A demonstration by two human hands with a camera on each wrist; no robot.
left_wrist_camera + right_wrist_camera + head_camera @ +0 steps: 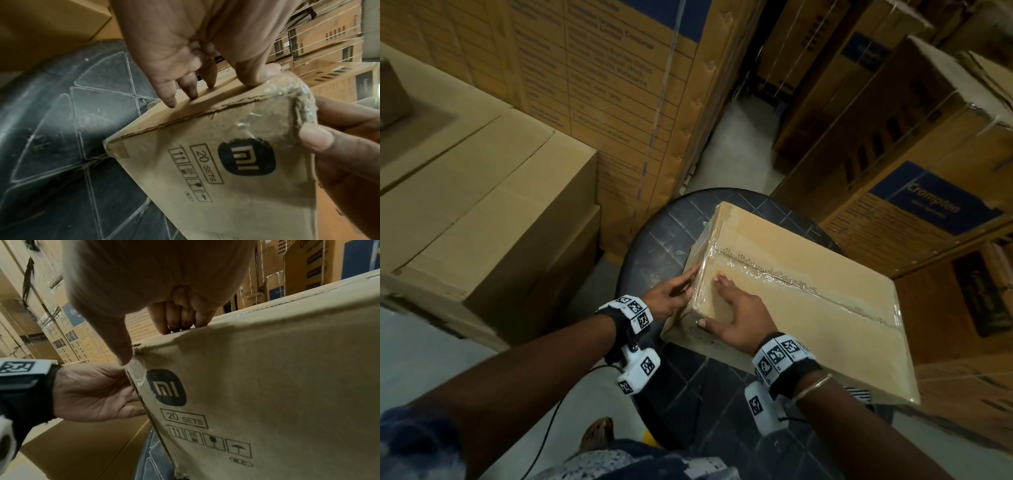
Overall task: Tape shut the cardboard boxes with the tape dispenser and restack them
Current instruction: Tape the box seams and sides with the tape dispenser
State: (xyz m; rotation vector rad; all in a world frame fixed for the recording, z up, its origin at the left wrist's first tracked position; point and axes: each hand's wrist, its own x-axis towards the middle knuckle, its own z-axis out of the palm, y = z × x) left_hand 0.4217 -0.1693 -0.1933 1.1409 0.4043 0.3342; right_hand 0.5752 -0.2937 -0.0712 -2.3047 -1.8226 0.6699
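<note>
A brown cardboard box [808, 308] lies on a round black stool [661, 240], a strip of clear tape [774, 274] running along its closed top seam and down over the left end. My left hand [681, 287] presses straight fingers against that left end face [205, 104], over the tape's tail. My right hand [714, 301] lies flat on the top near the front left corner, thumb over the near edge. In the right wrist view, its fingers [180, 318] rest on the top edge above the printed side [277, 386]. No tape dispenser is in view.
Large plain cartons [482, 205] are stacked at the left, and a tall printed carton [602, 68] stands behind them. Blue-labelled cartons [928, 188] wall off the right. A narrow strip of grey floor [732, 137] runs between them. A black cable [551, 428] hangs by my foot.
</note>
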